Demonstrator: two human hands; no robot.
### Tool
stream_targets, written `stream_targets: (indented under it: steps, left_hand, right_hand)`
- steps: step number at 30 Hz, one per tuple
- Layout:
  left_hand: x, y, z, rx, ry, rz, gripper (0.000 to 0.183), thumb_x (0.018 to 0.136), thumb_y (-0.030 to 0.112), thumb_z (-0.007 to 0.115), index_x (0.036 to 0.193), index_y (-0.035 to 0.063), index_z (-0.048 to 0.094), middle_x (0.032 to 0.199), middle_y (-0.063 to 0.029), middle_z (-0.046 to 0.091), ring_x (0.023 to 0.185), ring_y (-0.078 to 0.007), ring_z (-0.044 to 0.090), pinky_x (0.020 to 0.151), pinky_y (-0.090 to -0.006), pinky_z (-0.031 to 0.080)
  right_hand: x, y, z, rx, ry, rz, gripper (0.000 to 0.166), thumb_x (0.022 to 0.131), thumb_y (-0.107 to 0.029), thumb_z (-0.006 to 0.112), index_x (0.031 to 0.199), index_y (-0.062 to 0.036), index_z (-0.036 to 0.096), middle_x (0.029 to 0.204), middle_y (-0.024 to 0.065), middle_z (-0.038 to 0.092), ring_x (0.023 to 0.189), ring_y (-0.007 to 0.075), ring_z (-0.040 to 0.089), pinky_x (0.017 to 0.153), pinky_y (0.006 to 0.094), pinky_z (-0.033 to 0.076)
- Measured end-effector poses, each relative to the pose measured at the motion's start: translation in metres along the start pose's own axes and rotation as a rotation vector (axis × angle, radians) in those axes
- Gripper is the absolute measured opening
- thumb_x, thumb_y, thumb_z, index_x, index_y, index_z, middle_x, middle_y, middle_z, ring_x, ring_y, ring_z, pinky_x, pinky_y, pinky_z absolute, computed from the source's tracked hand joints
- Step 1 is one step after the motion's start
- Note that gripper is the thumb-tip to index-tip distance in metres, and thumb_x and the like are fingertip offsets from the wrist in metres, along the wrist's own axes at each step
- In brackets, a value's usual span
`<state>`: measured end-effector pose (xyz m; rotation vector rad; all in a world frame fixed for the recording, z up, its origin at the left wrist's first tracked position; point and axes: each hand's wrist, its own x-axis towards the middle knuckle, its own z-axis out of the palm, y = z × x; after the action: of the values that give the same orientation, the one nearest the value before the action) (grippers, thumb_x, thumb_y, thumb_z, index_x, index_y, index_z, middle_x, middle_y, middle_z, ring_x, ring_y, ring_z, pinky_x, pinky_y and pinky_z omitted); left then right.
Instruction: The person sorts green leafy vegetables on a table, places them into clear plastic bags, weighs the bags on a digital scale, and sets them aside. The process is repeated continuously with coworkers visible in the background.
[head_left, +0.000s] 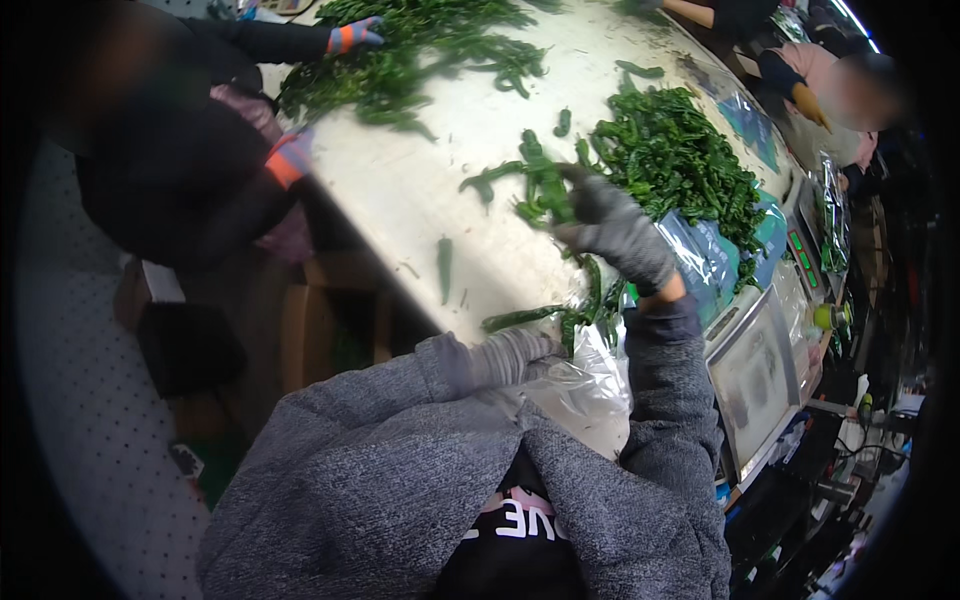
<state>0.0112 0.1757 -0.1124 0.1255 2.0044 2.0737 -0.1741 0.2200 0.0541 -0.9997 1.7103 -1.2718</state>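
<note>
Green peppers lie on a white tabletop (390, 202). My left hand (517, 356), in a grey striped knit glove, is at the table's near edge, shut on a clear plastic bag (600, 375); its fingertips are partly hidden. Some long green peppers (592, 300) are at the bag's mouth. My right hand (611, 225), in a grey glove with dark fingertips, reaches over the table with fingers spread beside a small cluster of peppers (541, 180); whether it touches them is unclear. A large pile of peppers (675, 150) lies beyond it. One pepper (445, 270) lies alone to the left.
Printed plastic bags (701, 255) lie under the pile's near side. A scale with a metal plate (754, 375) stands at the right. At the left, a co-worker's gloved hands (356, 36) are near another pepper heap (367, 67). More people work across the table. A cardboard box (300, 322) stands below left.
</note>
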Motion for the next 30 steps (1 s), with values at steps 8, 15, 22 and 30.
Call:
stream_targets:
  steps: [8,15,22,30]
  left_hand:
    - [-0.014,0.017,0.008,0.647,0.049,0.194,0.027,0.078,0.010,0.053,0.104,0.0030,0.053,0.094,-0.0130,0.056,0.085,-0.0214,0.056,0.071,-0.0318,0.046]
    - [-0.012,0.027,0.009,0.474,0.102,0.182,0.022,0.075,0.002,0.058,0.097,0.0039,0.058,0.080,-0.0096,0.057,0.077,-0.0202,0.056,0.069,-0.0290,0.048]
    - [-0.008,0.037,-0.011,0.303,0.214,0.243,0.021,0.078,0.011,0.054,0.097,0.0017,0.057,0.084,-0.0138,0.059,0.075,-0.0251,0.057,0.070,-0.0326,0.046]
    - [-0.012,0.072,-0.122,0.415,0.947,0.570,0.017,0.083,0.013,0.051,0.095,0.0044,0.060,0.071,-0.0058,0.059,0.056,-0.0120,0.054,0.048,-0.0218,0.045]
  right_hand:
    - [0.000,-0.026,0.096,-0.409,-0.310,-0.245,0.066,0.071,-0.027,0.068,0.124,-0.0033,0.037,0.111,0.0164,0.053,0.084,0.0184,0.057,0.079,0.0309,0.047]
    - [-0.076,0.006,0.021,-0.684,0.167,0.141,0.050,0.075,-0.017,0.063,0.117,0.0022,0.044,0.101,0.0182,0.057,0.087,0.0204,0.058,0.076,0.0290,0.047]
    - [-0.136,0.092,0.005,-0.206,0.647,0.164,0.041,0.077,-0.013,0.061,0.113,0.0006,0.047,0.099,0.0121,0.059,0.091,0.0169,0.056,0.080,0.0272,0.044]
    - [-0.089,0.097,0.019,-0.092,1.278,-0.100,0.027,0.084,-0.015,0.055,0.107,-0.0011,0.051,0.096,0.0063,0.058,0.087,0.0139,0.054,0.078,0.0266,0.043]
